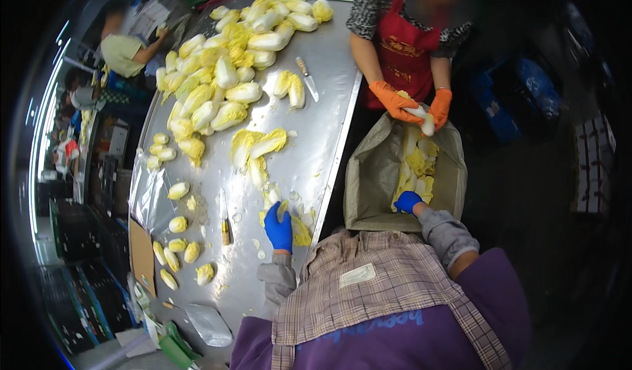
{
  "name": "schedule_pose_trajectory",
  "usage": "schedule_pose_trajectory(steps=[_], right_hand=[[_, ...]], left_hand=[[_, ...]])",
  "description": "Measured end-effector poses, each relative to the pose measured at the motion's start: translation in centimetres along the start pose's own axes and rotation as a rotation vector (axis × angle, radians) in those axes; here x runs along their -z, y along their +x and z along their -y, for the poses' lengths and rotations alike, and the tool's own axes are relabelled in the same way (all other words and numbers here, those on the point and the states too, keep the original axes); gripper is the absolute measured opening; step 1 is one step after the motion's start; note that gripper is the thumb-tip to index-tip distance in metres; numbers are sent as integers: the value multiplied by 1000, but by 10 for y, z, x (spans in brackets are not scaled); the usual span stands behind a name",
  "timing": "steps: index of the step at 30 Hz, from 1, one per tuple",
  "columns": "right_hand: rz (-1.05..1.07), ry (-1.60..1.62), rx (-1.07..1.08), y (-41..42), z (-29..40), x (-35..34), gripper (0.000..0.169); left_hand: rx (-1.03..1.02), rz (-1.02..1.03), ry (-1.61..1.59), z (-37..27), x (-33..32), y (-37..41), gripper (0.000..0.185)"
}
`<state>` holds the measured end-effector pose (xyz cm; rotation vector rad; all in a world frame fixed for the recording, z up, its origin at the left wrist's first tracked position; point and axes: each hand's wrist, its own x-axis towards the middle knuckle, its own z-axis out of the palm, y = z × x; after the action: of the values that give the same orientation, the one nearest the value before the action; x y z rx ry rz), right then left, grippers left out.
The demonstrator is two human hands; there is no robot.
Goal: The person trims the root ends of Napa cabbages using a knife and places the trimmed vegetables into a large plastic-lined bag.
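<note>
My left hand (279,228), in a blue glove, is over the metal table (301,148) with thumb and fingers apart. Its fingertips reach a pale cabbage piece (271,195), and loose yellow leaves (300,231) lie beside it. Inside a grey-green sack (368,192), my right hand (408,201), also blue-gloved, is down at the cabbage leaves (419,160); its fingers are hidden, so any grip cannot be made out. A knife with a wooden handle (225,231) rests left of my left hand. Several leaves (256,148) lie farther up the table.
A large heap of napa cabbages (217,69) covers the table's far end. Another knife (307,78) lies near it. Across the sack, a co-worker's orange-gloved hands (395,104) hold a cabbage piece (419,115). Small trimmed cabbages (177,224) sit along the left side.
</note>
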<state>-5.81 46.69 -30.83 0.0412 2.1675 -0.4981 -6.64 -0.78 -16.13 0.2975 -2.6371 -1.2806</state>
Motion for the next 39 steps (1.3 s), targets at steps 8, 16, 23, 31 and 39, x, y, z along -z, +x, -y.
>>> schedule_pose_trajectory(steps=[8,16,23,31,39], right_hand=[[-207,-2,133,-31,-18,21,34],[-514,146,-115,-73,-86,66,34],[-295,791,10,-95,-2,32,24],[-332,798,373,-91,185,87,24],[-222,85,750,-78,363,62,24]], left_hand=[[115,-78,-132,32,12,10,34],[126,104,-337,-32,-13,5,32],[-26,87,-210,-40,-17,34,32],[269,-227,-229,55,84,65,33],[274,-501,399,76,137,12,44]])
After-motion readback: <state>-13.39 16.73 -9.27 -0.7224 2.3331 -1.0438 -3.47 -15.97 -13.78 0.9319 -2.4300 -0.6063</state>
